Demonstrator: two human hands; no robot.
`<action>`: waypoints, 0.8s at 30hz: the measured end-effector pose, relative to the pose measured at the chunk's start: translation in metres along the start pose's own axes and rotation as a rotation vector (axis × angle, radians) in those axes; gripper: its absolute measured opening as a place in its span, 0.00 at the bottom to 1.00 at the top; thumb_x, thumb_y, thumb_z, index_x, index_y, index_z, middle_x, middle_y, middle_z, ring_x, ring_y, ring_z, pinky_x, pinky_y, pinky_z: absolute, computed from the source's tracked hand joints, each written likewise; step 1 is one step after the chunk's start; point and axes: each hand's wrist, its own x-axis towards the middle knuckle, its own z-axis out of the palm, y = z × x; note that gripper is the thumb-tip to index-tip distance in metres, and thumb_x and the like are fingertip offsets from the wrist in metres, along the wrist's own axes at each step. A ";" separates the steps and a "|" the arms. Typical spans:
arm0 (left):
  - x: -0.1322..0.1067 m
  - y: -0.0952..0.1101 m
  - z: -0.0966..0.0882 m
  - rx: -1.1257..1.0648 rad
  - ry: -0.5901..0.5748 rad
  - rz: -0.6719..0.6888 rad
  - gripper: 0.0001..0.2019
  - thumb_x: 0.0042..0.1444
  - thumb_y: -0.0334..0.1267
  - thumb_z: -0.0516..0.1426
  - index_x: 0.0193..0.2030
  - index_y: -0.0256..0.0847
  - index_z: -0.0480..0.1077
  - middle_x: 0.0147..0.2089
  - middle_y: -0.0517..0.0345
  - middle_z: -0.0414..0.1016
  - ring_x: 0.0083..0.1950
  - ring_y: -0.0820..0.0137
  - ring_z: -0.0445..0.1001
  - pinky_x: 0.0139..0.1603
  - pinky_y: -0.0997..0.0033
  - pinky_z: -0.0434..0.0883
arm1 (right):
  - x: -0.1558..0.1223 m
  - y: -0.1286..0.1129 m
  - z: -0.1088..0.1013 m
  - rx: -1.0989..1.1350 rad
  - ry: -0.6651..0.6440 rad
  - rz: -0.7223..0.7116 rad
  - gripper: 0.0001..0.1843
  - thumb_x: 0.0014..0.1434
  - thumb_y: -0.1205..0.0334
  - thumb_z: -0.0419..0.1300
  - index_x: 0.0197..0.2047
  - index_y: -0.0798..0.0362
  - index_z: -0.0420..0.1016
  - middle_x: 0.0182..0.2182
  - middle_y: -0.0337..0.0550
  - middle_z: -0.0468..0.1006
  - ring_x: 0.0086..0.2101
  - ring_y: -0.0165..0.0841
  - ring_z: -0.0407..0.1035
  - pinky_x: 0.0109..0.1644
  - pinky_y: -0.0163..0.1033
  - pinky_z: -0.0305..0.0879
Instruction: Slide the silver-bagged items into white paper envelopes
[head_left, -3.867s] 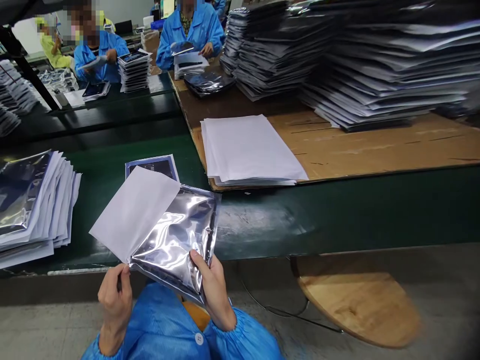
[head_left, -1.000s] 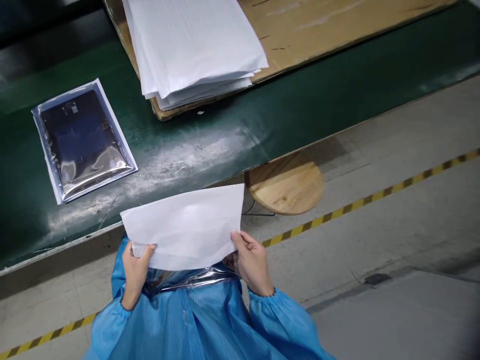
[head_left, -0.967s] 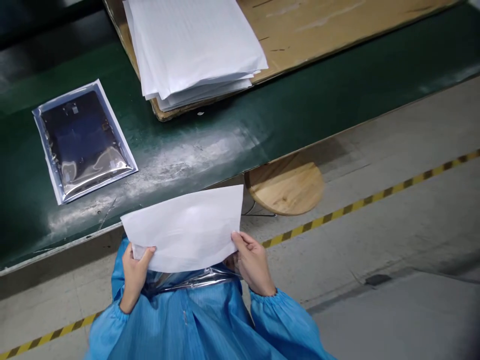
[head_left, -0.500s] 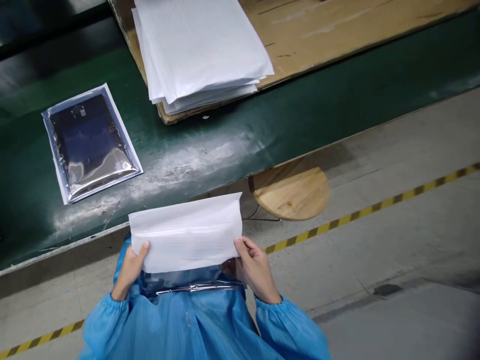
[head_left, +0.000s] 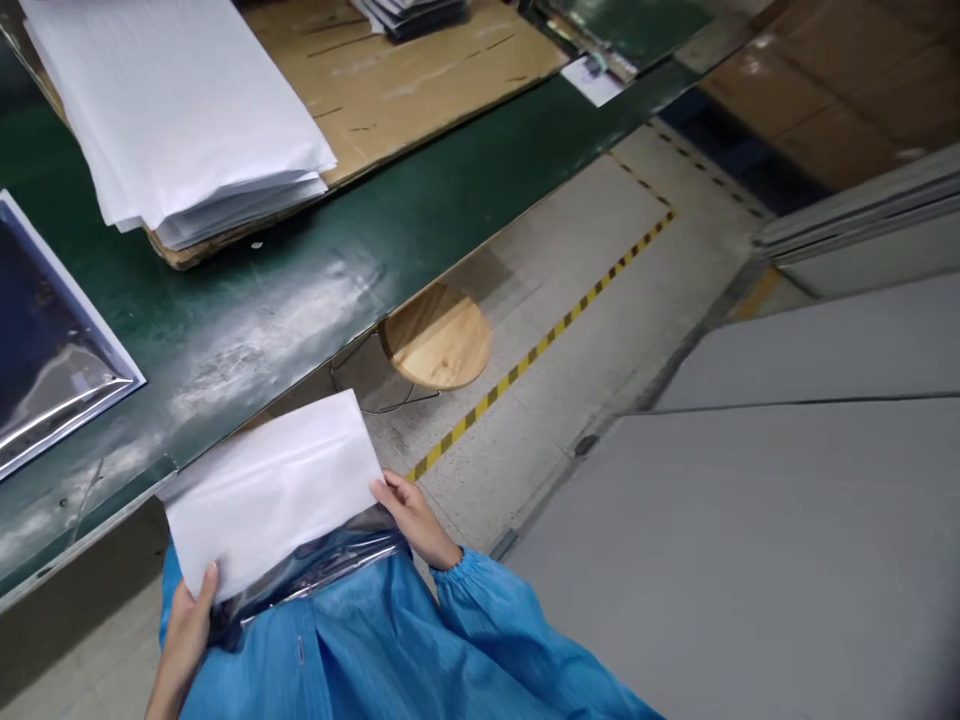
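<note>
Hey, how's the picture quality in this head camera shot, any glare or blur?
Head view: glare streaks the green table and the silver bag lying on it; the white sheet between left hand and right hand looks washed out; far corners are soft, and the lower right edge darkens.

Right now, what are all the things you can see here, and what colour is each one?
White sheet: one, white, held over the lap, sticking out of the bag.
Silver bag: one, shiny silver, under the sheet on the lap.
Paper stack: one, white, on the cardboard.
Cardboard: one, brown, on the table.
Table: one, dark green.
Filled bag: one, silver and dark, on the table's left.
Stool: one, round, wooden, on the floor.
Floor tape: one line, yellow and black.
Left hand: grip on the sheet's lower corner.
Right hand: grip on the sheet's right edge.
</note>
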 end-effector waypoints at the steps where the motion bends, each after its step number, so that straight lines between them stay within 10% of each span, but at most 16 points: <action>1: -0.001 0.004 0.002 -0.056 -0.023 -0.019 0.26 0.42 0.53 0.63 0.44 0.38 0.72 0.43 0.49 0.79 0.51 0.53 0.74 0.56 0.52 0.68 | 0.002 -0.001 -0.002 0.024 -0.027 0.007 0.20 0.54 0.45 0.59 0.42 0.52 0.74 0.32 0.40 0.79 0.33 0.33 0.72 0.39 0.38 0.67; 9: -0.006 0.022 0.012 -0.080 -0.083 -0.018 0.41 0.37 0.44 0.66 0.61 0.44 0.58 0.56 0.48 0.70 0.54 0.55 0.71 0.57 0.55 0.67 | 0.021 -0.006 -0.012 0.031 -0.234 0.107 0.27 0.47 0.58 0.63 0.53 0.47 0.67 0.42 0.41 0.78 0.39 0.36 0.73 0.45 0.41 0.68; 15: 0.005 0.023 0.025 0.216 0.265 0.352 0.32 0.41 0.49 0.60 0.53 0.37 0.64 0.51 0.45 0.71 0.53 0.54 0.69 0.54 0.55 0.66 | 0.043 -0.009 0.026 -0.573 0.130 -0.132 0.39 0.45 0.56 0.65 0.59 0.52 0.58 0.48 0.52 0.70 0.47 0.47 0.67 0.53 0.55 0.61; 18: -0.002 0.018 0.032 0.180 0.207 0.458 0.27 0.49 0.48 0.56 0.55 0.40 0.61 0.55 0.46 0.69 0.56 0.56 0.68 0.57 0.58 0.65 | 0.052 -0.007 0.044 -0.776 0.264 -0.285 0.36 0.46 0.59 0.62 0.59 0.54 0.59 0.49 0.55 0.69 0.49 0.49 0.65 0.52 0.54 0.61; 24: -0.011 0.007 0.036 0.039 0.057 0.348 0.35 0.44 0.49 0.61 0.58 0.42 0.57 0.59 0.46 0.65 0.59 0.53 0.65 0.61 0.54 0.62 | 0.063 -0.007 0.026 -0.474 0.360 -0.318 0.19 0.56 0.62 0.52 0.52 0.51 0.68 0.42 0.49 0.77 0.44 0.42 0.70 0.50 0.47 0.63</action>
